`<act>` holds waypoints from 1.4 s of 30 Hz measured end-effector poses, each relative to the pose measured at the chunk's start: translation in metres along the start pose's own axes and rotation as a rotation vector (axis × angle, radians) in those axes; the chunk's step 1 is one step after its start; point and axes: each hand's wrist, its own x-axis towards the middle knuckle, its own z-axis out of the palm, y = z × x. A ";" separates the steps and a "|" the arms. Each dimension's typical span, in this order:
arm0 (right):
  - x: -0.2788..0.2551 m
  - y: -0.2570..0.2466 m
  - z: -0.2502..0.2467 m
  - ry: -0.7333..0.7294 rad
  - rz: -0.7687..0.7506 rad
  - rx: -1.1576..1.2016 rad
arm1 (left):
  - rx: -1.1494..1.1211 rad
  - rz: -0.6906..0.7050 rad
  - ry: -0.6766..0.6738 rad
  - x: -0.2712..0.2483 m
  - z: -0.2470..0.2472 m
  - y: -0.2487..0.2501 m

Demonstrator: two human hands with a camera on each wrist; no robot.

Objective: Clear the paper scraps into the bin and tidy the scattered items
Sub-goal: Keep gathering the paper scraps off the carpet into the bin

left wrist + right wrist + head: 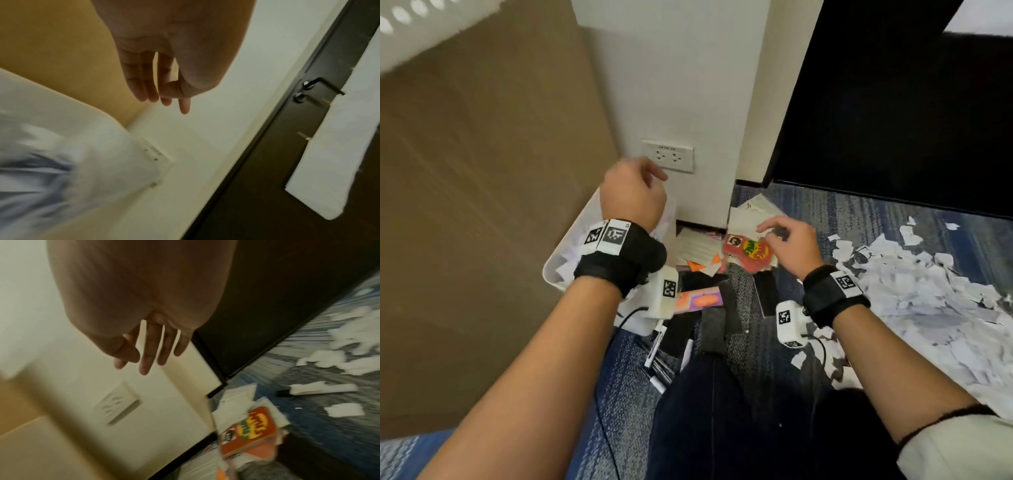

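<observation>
Bin (551,270): white, scraps inside, left of the wall socket (667,156). Left hand (633,197) above the bin, fingers loose, empty. Right hand (789,245) right of the socket, fingers spread, empty, over an orange card pack (748,253). Paper scraps (928,301) farthest right, on carpet.

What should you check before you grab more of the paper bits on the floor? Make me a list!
1. Left hand free: ok. The left wrist view shows its fingers loose, holding nothing.
2. Right hand free: ok. It hovers over the orange card box with fingers spread, holding nothing.
3. White bin within reach: ok. It stands under the left hand, beside the wall.
4. Room left in the bin: cannot tell; the inside is blurred.
5. Paper scraps left to clear: not ok. A big pile lies on the carpet to the right.
6. Marker among the scraps: not ok. Keep it out of the bin.
</observation>
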 end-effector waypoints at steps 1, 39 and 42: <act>0.002 0.023 -0.012 0.010 0.074 -0.023 | -0.042 0.014 -0.034 0.000 0.015 0.017; 0.138 0.360 -0.099 -0.338 0.202 -0.661 | -0.016 -0.256 -0.637 -0.142 0.499 0.031; 0.137 0.349 -0.094 -0.514 0.114 -0.840 | -0.026 -0.263 -0.651 -0.140 0.499 0.032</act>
